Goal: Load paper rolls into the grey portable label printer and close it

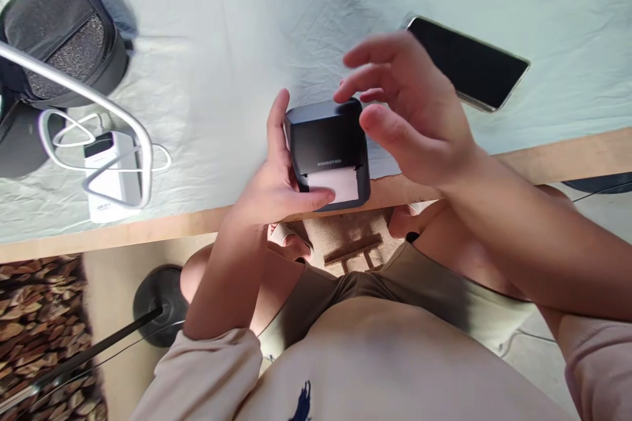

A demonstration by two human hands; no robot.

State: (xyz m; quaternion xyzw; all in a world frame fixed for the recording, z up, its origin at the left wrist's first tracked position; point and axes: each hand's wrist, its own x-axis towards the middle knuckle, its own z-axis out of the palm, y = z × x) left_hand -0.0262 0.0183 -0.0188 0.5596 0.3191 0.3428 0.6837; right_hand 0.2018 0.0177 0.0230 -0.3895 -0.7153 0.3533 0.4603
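Observation:
A small black label printer (326, 145) with a strip of white paper (334, 185) coming out of its slot is held over the table's front edge. My left hand (276, 187) grips its left side, thumb lying across the paper. Just right of the printer hovers my right hand (412, 108), fingers spread and curled, fingertips near or touching the top right corner, nothing in it.
A dark phone (469, 64) lies on the pale cloth (276, 20) at the right. At the left are a white power bank (109, 177) with a looped white cable, a black pouch (64, 36) and a metal bar (89, 95). The wooden table edge (557, 161) runs across.

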